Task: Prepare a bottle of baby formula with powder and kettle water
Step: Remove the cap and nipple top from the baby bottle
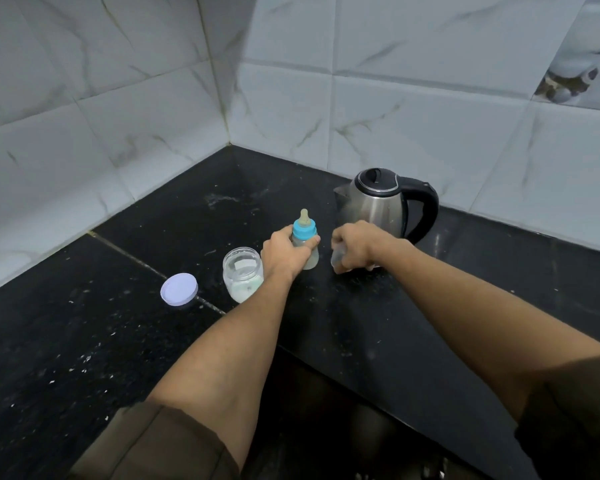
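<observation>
Nearly done, I'd say: L hand (pixel 284 252) grips filled, teat-on bottle (pixel 305 232), R hand (pixel 355 245) curls round clear cap (pixel 337 259); jar (pixel 243 275) needs lid (pixel 179 289).

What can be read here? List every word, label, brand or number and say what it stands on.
No text is readable in this view.
Kettle: no brand or markings show.
Baby bottle: the left hand grips its body; no scale legible.
Powder jar: pale patch, blurred, no words.
Jar lid: blank.
Clear cap in the right hand: blurred, nothing legible.
</observation>
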